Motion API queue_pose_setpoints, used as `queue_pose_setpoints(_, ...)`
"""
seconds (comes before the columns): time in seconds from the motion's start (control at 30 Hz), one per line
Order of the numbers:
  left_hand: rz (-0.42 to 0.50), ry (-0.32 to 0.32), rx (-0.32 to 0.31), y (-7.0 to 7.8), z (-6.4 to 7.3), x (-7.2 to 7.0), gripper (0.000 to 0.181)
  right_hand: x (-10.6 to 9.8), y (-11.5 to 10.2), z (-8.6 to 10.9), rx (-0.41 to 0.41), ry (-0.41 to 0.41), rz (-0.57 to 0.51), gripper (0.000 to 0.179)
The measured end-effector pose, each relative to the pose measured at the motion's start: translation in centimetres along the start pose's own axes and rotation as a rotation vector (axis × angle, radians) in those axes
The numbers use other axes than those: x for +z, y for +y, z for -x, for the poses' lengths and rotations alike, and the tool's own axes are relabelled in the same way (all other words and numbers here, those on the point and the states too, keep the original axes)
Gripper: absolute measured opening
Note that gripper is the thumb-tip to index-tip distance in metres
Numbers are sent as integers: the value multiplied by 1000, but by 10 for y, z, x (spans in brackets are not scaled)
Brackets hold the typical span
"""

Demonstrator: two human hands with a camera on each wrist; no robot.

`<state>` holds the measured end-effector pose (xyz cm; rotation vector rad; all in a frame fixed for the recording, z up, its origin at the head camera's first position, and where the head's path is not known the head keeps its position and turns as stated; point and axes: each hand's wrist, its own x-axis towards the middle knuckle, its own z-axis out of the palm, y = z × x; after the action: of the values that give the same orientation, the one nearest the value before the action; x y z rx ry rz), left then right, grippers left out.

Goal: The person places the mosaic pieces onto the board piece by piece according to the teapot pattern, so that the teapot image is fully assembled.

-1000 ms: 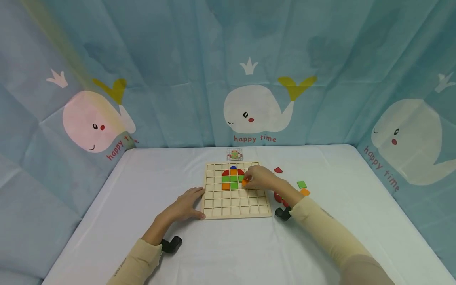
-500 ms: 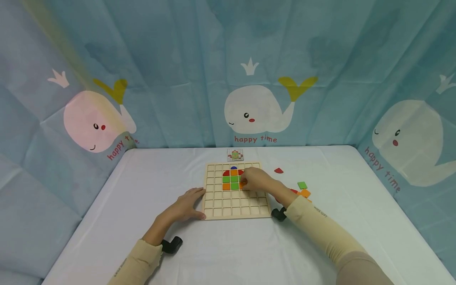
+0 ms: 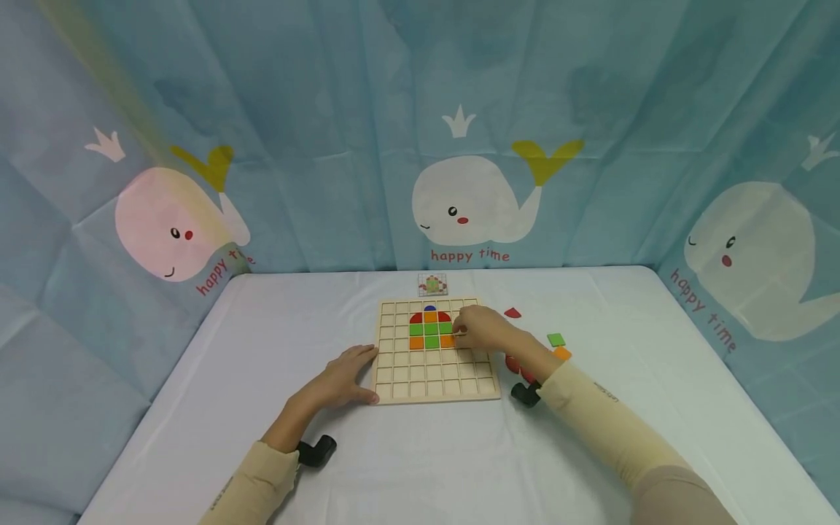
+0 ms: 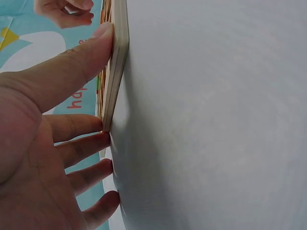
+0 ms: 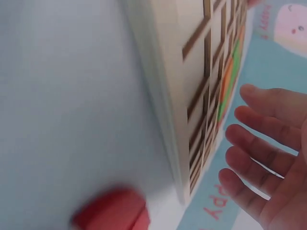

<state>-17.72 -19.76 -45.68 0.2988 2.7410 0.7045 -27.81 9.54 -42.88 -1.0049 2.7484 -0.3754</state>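
Note:
A wooden grid board [image 3: 402, 375] lies in the middle of the table, as the head view shows. My left hand [image 3: 340, 379] touches its left edge, thumb and fingers extended, as the left wrist view confirms. Over the board's right half is my right hand [image 3: 484, 329]. In the right wrist view its fingers [image 5: 244, 136] are loosely bent, with nothing between them. Beside its fingertips an orange square tile [image 3: 446, 341] sits in a cell. Green tiles [image 3: 431, 342], another orange tile [image 3: 416, 343], red curved tiles [image 3: 416, 319] and a blue piece [image 3: 429, 308] fill nearby cells.
A small pattern card [image 3: 432, 285] lies behind the board. Right of it are a red piece [image 3: 512, 313], a green tile [image 3: 556, 340], an orange tile [image 3: 561, 354] and red pieces [image 3: 512, 364] partly behind the right forearm. A whale-print curtain [image 3: 328, 146] surrounds the table.
The orange tile held by my right hand has been set into its cell and let go. The hand has drawn slightly right. My left hand has stayed at the board's edge.

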Motion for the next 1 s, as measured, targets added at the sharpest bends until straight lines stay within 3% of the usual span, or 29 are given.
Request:
queue_pose_setpoints(0.4, -4, -4, -5, 0, -1, 0, 92, -20, 42, 45, 135, 42, -79, 22)
queue_pose_setpoints(0.7, 3, -2, 1, -2, -1, 2, 92, -23, 82, 74, 336, 17, -148, 28)
queue_pose_setpoints(1.0, -1, -3, -1, -3, -1, 2, 92, -19, 112, 100, 363, 8, -151, 25)
